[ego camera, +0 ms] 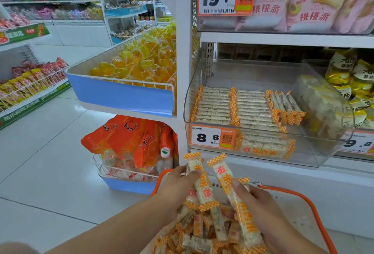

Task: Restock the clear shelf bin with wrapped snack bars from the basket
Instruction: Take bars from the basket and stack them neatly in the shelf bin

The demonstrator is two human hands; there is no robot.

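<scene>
Shop aisle, white shelving; clear plastic shelf bin [202,100] part-filled with rows of orange-and-white wrapped snack bars [214,104]. More bars heaped in orange-rimmed basket [299,199] below. One bar gripped upright in left hand [178,185], another in right hand [257,201]

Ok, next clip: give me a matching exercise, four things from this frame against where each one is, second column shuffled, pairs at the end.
Things:
1. left hand
2. right hand
3. clear bin
4. jelly cups

Places or states:
A. on the shelf, rows of bars across its floor
B. in the wire tray with the blue front
C. grips bars above the basket, nearer the blue trays
D. grips one long bar, nearer the basket's orange handle

Pairs: 1-C, 2-D, 3-A, 4-B
</scene>
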